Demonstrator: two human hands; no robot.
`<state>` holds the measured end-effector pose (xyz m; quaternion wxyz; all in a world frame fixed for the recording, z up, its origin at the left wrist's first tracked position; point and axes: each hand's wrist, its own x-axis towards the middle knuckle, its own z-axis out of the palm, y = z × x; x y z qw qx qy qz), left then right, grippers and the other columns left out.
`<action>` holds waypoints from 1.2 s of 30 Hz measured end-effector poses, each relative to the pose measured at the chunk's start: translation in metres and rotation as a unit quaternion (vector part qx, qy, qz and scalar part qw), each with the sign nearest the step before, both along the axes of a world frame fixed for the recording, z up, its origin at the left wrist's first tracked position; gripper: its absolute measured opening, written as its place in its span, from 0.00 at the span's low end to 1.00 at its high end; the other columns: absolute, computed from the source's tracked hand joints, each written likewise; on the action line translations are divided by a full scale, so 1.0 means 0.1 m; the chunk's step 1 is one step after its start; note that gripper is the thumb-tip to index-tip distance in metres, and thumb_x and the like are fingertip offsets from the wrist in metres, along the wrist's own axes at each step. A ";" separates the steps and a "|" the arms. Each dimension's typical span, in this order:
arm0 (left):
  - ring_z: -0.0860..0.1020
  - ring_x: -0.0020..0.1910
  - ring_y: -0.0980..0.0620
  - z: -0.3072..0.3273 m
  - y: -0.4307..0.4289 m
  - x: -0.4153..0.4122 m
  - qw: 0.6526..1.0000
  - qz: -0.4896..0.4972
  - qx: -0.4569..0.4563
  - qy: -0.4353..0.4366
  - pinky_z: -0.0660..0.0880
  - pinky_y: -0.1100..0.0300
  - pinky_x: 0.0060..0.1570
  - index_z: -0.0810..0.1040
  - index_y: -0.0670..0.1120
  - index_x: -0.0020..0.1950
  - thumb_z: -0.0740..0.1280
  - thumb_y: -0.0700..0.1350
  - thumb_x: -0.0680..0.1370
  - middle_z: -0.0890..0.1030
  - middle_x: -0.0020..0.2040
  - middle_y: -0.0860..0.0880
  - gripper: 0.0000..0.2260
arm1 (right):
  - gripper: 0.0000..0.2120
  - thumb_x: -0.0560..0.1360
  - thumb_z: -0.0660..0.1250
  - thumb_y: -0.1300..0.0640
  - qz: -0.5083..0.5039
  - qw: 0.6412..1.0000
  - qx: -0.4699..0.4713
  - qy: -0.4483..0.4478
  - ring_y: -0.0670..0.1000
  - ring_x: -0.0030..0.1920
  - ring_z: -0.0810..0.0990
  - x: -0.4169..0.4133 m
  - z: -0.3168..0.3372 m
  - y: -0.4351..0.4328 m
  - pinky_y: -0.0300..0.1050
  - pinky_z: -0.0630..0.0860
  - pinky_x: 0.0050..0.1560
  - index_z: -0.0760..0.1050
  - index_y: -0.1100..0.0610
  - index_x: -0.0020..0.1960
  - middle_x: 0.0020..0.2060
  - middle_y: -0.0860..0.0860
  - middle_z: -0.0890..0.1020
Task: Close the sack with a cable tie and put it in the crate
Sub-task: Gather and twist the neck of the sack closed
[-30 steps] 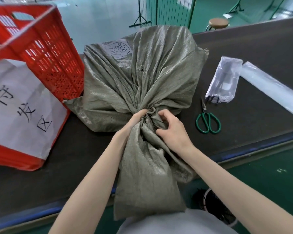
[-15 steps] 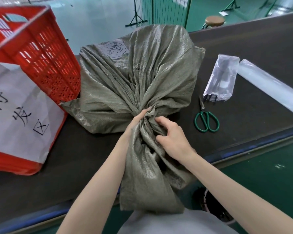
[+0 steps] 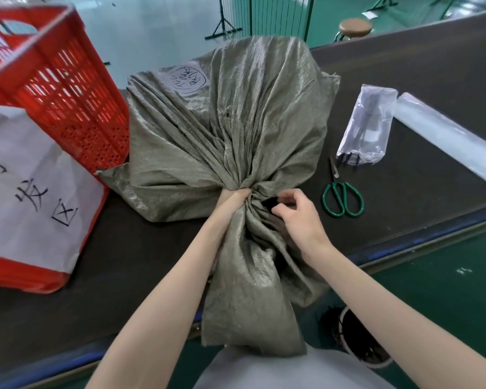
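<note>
A grey-green woven sack (image 3: 230, 127) lies on the dark table (image 3: 421, 66), its mouth gathered into a neck near the front edge. The loose end hangs over the edge toward me. My left hand (image 3: 232, 199) is clamped around the neck from the left, mostly hidden in the folds. On the right side of the neck, my right hand (image 3: 298, 213) pinches a thin dark strip, which looks like a cable tie (image 3: 270, 204). The red plastic crate (image 3: 56, 88) stands at the left, touching the sack.
A white paper sign (image 3: 26, 192) with black characters covers the crate's front. Green-handled scissors (image 3: 341, 195), a clear bag of black cable ties (image 3: 366, 127) and a long plastic-wrapped pack (image 3: 449, 138) lie right of the sack. A bin (image 3: 359, 341) sits on the floor below the table edge.
My right hand has lifted off the neck's folds and now pinches the dark strip at the neck's right side. My left hand keeps its grip on the neck.
</note>
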<state>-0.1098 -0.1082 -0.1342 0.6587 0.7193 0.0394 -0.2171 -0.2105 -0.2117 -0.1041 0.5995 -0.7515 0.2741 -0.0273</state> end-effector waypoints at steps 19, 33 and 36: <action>0.80 0.56 0.47 -0.13 0.21 0.07 0.973 -0.108 -0.126 0.161 0.72 0.51 0.64 0.80 0.44 0.60 0.75 0.44 0.67 0.80 0.61 0.41 0.22 | 0.48 0.55 0.73 0.50 0.274 0.962 -0.007 0.011 0.53 0.73 0.62 0.52 -0.18 -0.24 0.53 0.57 0.75 0.59 0.37 0.72 0.72 0.45 0.67; 0.82 0.42 0.47 -0.26 0.11 0.08 0.996 -0.020 -0.058 0.062 0.79 0.52 0.47 0.82 0.43 0.42 0.69 0.35 0.61 0.83 0.40 0.43 0.11 | 0.21 0.68 0.72 0.69 0.247 0.965 0.073 -0.048 0.37 0.47 0.79 0.56 -0.18 -0.70 0.29 0.72 0.53 0.76 0.56 0.58 0.48 0.48 0.82; 0.81 0.34 0.50 -0.24 0.06 0.06 0.997 0.021 -0.015 0.075 0.80 0.58 0.39 0.79 0.42 0.41 0.67 0.34 0.65 0.82 0.34 0.46 0.07 | 0.12 0.69 0.71 0.69 0.170 0.981 0.078 -0.056 0.44 0.44 0.80 0.65 -0.21 -0.86 0.35 0.74 0.52 0.81 0.56 0.48 0.41 0.50 0.84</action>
